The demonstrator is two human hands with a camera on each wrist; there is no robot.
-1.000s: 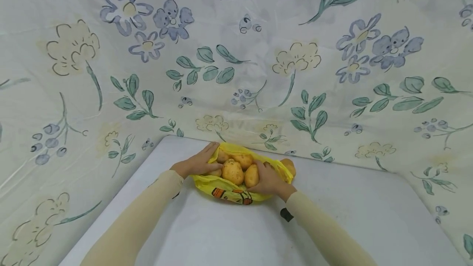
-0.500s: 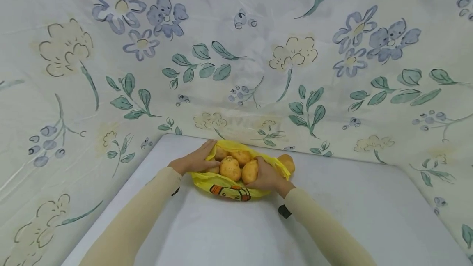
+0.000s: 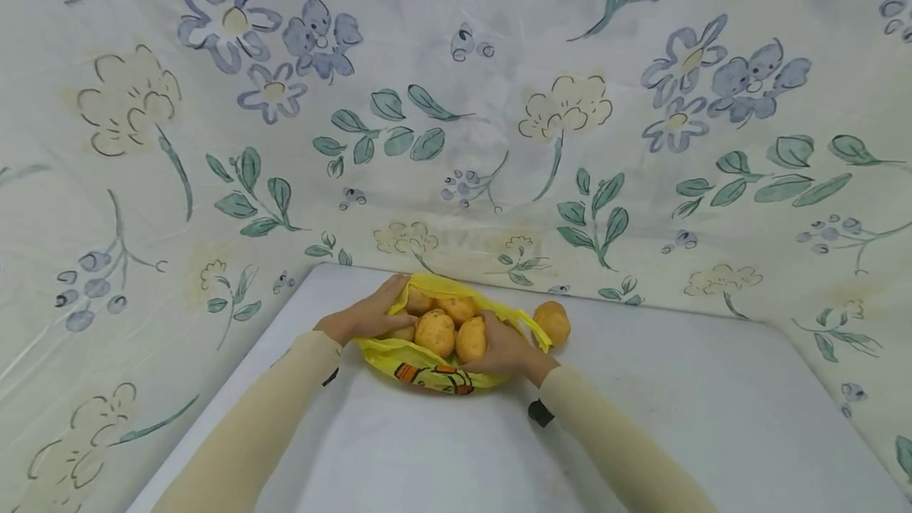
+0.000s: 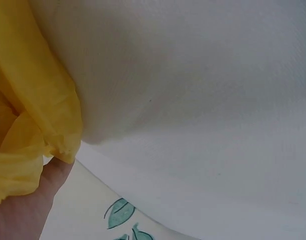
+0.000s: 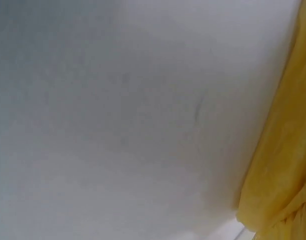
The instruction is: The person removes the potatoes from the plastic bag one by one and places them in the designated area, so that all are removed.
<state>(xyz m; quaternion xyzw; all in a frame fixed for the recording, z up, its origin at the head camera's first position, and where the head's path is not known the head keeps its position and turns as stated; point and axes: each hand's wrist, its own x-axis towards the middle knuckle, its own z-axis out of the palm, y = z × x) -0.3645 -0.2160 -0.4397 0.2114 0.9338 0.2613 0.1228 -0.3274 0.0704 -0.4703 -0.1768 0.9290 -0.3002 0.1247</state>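
A yellow plastic bag with an orange and black print lies on the table, its mouth spread toward me. Inside it sit several potatoes. My left hand grips the bag's left side, its thumb over the rim by the potatoes. On the right, my right hand holds the bag's other side, up against a potato; its fingers are partly hidden. The left wrist view has the bag at its left edge, above part of the hand. In the right wrist view, yellow plastic fills the right edge.
One loose potato lies on the white table just right of the bag, beside a yellow strip of its edge. A floral-patterned sheet rises behind and around the table.
Both hands and the bag have shifted a little to the left. The loose potato, partly covered by the bag before, now shows more fully.
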